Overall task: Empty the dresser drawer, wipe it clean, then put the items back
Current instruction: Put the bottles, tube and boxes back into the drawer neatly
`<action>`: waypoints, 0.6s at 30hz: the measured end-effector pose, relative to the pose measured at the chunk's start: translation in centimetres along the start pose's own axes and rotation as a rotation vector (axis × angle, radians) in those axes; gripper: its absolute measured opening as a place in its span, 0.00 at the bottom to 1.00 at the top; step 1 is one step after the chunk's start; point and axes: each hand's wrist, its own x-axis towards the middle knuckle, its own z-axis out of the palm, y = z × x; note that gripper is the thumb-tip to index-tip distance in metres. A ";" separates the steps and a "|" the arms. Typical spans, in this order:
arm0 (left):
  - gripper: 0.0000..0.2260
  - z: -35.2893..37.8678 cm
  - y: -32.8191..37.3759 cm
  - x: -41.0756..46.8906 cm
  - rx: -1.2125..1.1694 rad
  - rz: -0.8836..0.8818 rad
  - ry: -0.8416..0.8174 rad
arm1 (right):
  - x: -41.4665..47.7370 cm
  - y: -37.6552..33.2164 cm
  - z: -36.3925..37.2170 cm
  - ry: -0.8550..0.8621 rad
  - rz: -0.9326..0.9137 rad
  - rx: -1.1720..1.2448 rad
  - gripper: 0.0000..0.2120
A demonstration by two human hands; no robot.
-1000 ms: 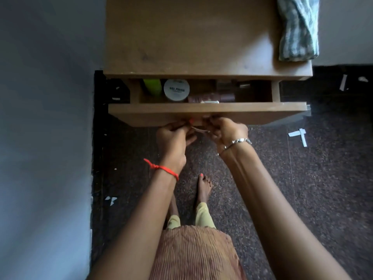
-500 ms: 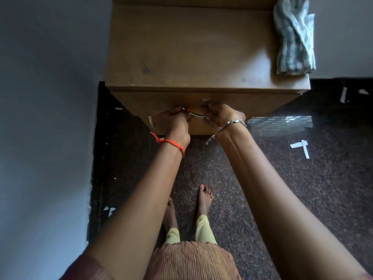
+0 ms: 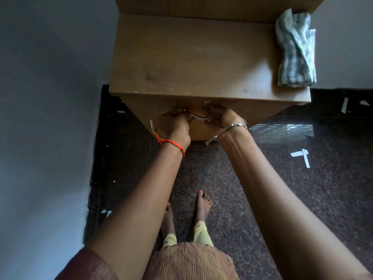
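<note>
The wooden dresser (image 3: 191, 57) stands in front of me with its drawer front (image 3: 262, 110) pushed flush under the top, so the items inside are hidden. A curved metal drawer handle (image 3: 198, 116) shows between my hands. My left hand (image 3: 174, 124), with a red thread at the wrist, grips the handle's left end. My right hand (image 3: 222, 118), wearing a silver bracelet, holds its right end. A folded striped cloth (image 3: 295, 49) lies on the dresser top at the far right corner.
A grey wall (image 3: 44, 118) runs close along the left of the dresser. The dark speckled floor (image 3: 312, 188) carries white paper scraps (image 3: 301, 156) to the right. My bare feet (image 3: 203, 205) stand just before the dresser.
The drawer, open a second ago with a green item and a white-lidded jar visible, has been pushed shut. Both hands stayed on the handle and moved forward with it.
</note>
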 end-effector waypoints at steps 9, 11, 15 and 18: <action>0.15 -2.7 1.1 -2.1 0.414 0.194 0.033 | -2.2 1.2 0.1 0.158 -0.141 -0.286 0.11; 0.08 -4.3 2.3 -3.3 0.586 0.241 -0.041 | -3.3 2.1 0.6 0.166 -0.222 -0.507 0.03; 0.05 -8.6 5.2 -5.0 0.869 0.399 -0.107 | -8.1 3.7 2.5 -0.034 -0.497 -0.960 0.05; 0.05 -12.7 7.5 -6.4 0.957 0.515 -0.069 | -12.2 5.4 4.2 -0.225 -0.627 -1.305 0.09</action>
